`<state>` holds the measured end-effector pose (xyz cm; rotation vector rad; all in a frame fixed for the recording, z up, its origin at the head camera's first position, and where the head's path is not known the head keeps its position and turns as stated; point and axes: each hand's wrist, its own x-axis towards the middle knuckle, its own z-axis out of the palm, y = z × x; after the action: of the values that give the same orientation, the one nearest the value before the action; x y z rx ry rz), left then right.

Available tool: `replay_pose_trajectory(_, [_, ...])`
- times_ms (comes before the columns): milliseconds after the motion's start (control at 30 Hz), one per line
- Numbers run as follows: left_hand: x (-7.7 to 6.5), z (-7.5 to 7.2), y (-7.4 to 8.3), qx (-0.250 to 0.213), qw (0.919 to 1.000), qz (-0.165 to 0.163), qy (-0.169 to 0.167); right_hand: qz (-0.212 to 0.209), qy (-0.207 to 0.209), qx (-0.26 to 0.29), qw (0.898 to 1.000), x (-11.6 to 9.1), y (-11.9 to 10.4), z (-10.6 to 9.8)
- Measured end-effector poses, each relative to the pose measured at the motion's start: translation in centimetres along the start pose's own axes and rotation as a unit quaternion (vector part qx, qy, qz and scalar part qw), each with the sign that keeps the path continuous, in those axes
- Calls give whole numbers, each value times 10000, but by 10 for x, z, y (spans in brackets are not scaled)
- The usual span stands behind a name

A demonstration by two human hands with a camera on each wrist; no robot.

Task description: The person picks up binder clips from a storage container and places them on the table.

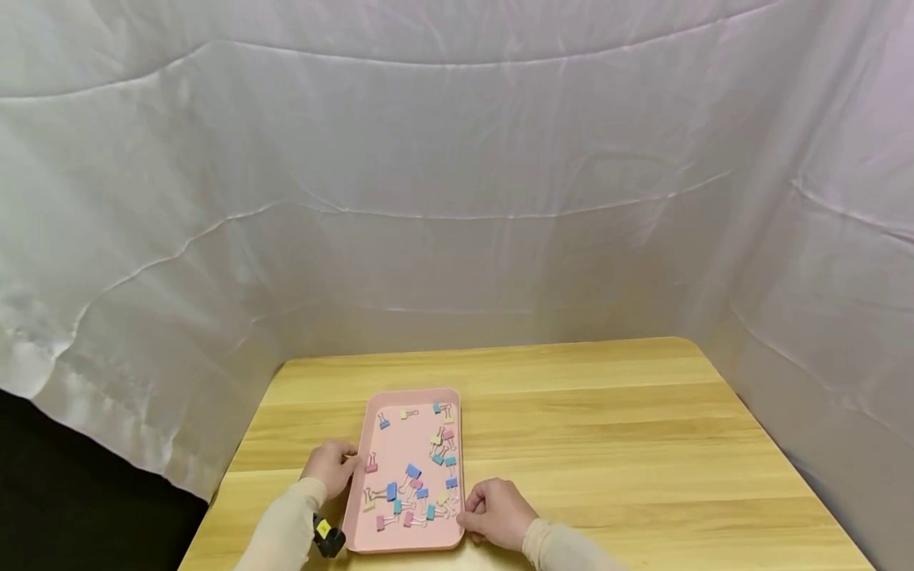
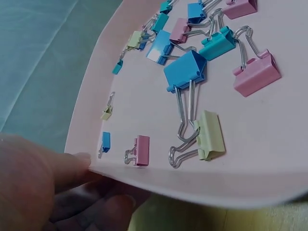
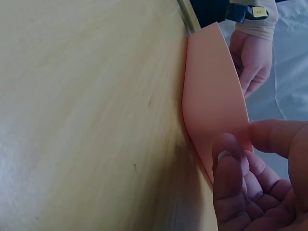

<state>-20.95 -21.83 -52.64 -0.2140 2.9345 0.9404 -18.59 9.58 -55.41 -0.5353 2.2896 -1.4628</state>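
Observation:
A pink rectangular tray [image 1: 400, 539] lies lengthwise on the wooden table, with several binder clips [image 1: 410, 473] in blue, teal, pink and yellow scattered inside it. Most clips lie toward the near end and the right side. My left hand [image 1: 332, 468] grips the tray's left edge; in the left wrist view its thumb [image 2: 72, 168] is over the rim and the other fingers are outside, below it. At the near right corner, my right hand [image 1: 500, 514] pinches the tray wall, the thumb at the rim and the fingers against the outer side [image 3: 219, 96].
The wooden table [image 1: 607, 444] extends to the right of the tray and behind it. Grey fabric [image 1: 457, 262] hangs around the back and sides. A black wrist device with a yellow label [image 1: 328, 537] is on the left wrist, beside the tray.

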Motion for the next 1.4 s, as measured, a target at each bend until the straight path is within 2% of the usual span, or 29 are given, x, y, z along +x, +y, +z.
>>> replay_pose_trajectory(200, [-4,2,2,-125,9998,93,79,-209,-23,-192,9996,2,3,-10])
replay_pose_trajectory(400, [-6,7,3,-154,9998,54,130,-552,268,-950,9936,14,-2,-40])
replay_pose_trajectory(567, [-6,7,4,-208,9997,20,131,-644,550,-1577,9839,45,-13,-68])
replay_pose_trajectory(767, [-6,7,6,-188,9997,-56,126,-1009,853,-2384,9621,92,-38,-87])
replay_pose_trajectory(900, [-6,9,8,-170,9997,-53,138,-966,735,-2785,9527,118,-55,-84])
replay_pose_trajectory(1067, [-7,11,11,-242,9997,-52,86,-750,542,-3110,9459,141,-66,-68])
replay_pose_trajectory(1400, [-10,13,12,-386,9992,-14,46,-389,192,-3286,9435,162,-65,-30])
